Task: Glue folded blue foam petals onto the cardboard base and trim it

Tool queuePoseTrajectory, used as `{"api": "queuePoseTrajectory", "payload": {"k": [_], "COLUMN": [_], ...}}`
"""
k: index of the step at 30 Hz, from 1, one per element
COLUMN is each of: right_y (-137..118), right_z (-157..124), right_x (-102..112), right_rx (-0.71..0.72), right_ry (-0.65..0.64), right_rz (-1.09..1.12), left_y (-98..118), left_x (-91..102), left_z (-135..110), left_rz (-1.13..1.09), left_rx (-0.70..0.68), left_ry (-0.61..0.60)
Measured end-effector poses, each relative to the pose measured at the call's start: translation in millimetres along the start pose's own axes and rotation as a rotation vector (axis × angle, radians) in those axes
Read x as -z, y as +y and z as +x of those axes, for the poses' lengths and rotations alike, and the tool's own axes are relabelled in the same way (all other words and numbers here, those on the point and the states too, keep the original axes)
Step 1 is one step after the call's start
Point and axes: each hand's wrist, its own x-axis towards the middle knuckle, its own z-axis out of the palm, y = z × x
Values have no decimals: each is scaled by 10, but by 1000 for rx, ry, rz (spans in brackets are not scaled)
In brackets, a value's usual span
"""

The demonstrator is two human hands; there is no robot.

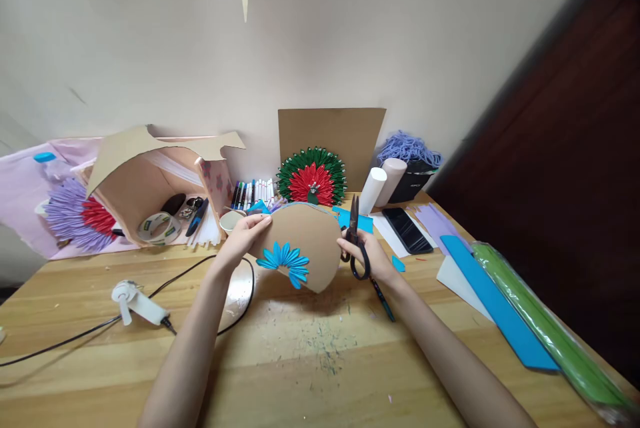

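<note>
My left hand (pixel 246 236) pinches the left edge of a rounded cardboard piece (pixel 303 231), which is held up above the table. Blue folded petals (pixel 284 263) form an arc on the cardboard's lower left part. In my right hand (pixel 373 256) is a pair of black scissors (pixel 354 241), blades pointing up and looking closed. The scissors are beside the cardboard's right edge; whether my right fingers also touch the cardboard I cannot tell. Just below my right hand a dark pen (pixel 383 300) lies on the table.
A hot glue gun (pixel 143 305) with a black cable lies at left. Behind it stands an open box (pixel 150 195) with a tape roll (pixel 159 228). A red and green fan (pixel 313 178) leans at the back. A phone (pixel 407 231), blue sheet (pixel 500 308) and green roll (pixel 545 328) lie right.
</note>
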Motion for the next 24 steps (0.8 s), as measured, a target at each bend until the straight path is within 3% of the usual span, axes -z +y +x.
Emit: {"api": "queuePoseTrajectory", "payload": {"k": [3,7,11,14,17,20,24], "right_y": [-10,16,39,12,-12,18,139], "right_z": [69,152,201,194,169,173,211], "right_x": [157,413,609,710,746,689,558], "right_rx": [56,158,204,217,224,241,230], "right_ry": [167,246,266,224,192,144,91], "right_rz": [14,61,157,153,76,-111,-220], "left_y": [-25,-71,-168,-221,-253,-328,-501], "left_x": [-104,-264,-463,-554,-551,-512,-500], "left_z": [-1,-7,59,105,111,122,182], "left_rz": [-31,-171,-348,-391,-227,-22,74], "left_rx": [-4,92,144,118,-38,-190,-240], "left_ry": [-10,-260,-391,-304,-155,-113,-18]}}
